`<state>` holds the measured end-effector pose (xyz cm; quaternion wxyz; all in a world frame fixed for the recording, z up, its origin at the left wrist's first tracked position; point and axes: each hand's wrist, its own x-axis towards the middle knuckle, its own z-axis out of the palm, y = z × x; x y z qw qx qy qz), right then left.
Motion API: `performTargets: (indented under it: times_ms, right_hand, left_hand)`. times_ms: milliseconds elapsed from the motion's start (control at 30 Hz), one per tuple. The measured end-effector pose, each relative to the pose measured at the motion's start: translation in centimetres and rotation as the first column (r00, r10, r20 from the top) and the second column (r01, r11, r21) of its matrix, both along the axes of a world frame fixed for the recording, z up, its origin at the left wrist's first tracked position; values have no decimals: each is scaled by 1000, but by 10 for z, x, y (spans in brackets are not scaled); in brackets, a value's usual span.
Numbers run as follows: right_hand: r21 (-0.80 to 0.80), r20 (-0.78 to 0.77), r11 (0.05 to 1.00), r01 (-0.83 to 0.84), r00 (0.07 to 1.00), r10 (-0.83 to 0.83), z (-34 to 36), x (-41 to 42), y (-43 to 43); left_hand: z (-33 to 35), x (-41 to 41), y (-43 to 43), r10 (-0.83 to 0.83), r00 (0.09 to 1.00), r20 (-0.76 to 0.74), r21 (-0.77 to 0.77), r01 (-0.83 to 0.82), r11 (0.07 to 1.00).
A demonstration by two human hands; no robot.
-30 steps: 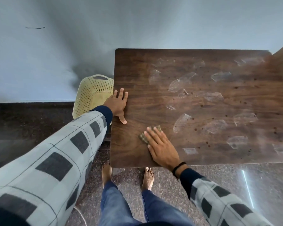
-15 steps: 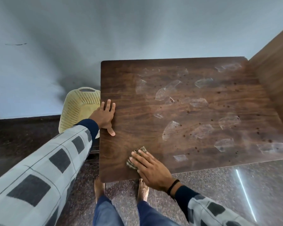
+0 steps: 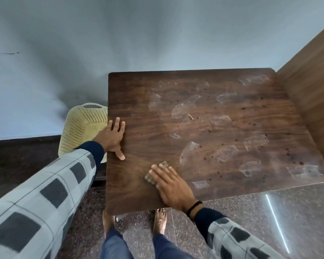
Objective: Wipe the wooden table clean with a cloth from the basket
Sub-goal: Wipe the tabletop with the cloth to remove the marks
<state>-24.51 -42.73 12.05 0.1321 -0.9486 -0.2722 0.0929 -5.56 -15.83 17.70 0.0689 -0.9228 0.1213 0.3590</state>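
1. The cloth (image 3: pixel 151 179) lies flat near 7 o'clock on the wooden table (image 3: pixel 138 101); the right hand (image 3: pixel 171 186) presses it down with fingers straight and slightly spread; the left hand (image 3: pixel 111 136) rests flat at the 9 o'clock edge, fingers loosely spread, thumb out; the basket (image 3: pixel 79 126) stands on the floor beyond it.
2. Nothing pinches the cloth, so a quick stroke could slide the fingers off it; the pale patches (image 3: pixel 189 152) from centre to 3 o'clock look stuck on and may survive a light wipe.
3. Against half a second ago, cloth and right hand sit slightly farther from the near edge; the left hand keeps its spot.
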Motion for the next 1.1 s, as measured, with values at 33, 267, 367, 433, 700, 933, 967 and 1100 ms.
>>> performTargets:
  times_ms: [33,267,367,433,700,933,967,1100]
  right_hand:
    - [25,-19,992,127,992,-127,1,1,3]
    - [-22,-2,972,-236,972,236,-1,-26,-12]
    - [-43,-19,986,-158,987,158,2,8,-17]
    - [8,-53,996,90,995,-89,4,14,0]
    - [-12,-23,975,-222,975,221,4,-14,-4]
    - [86,-57,986,140,989,-135,0,-15,29]
    - [62,-40,997,50,998,-47,-2,-24,25]
    - [-30,-33,969,-245,969,244,0,-9,-7]
  left_hand:
    - [0,0,0,0,1000,1,2,0,1000]
    - [-1,0,0,1,1000,-1,5,-1,1000]
    - [0,0,-1,-2,1000,1,9,2,1000]
    - [0,0,-1,-1,1000,3,11,1,1000]
    - [-1,0,0,-7,1000,8,13,7,1000]
    - [-1,0,0,-7,1000,9,17,7,1000]
    - [-1,0,0,-8,1000,8,18,8,1000]
    - [-2,0,0,-16,1000,6,16,16,1000]
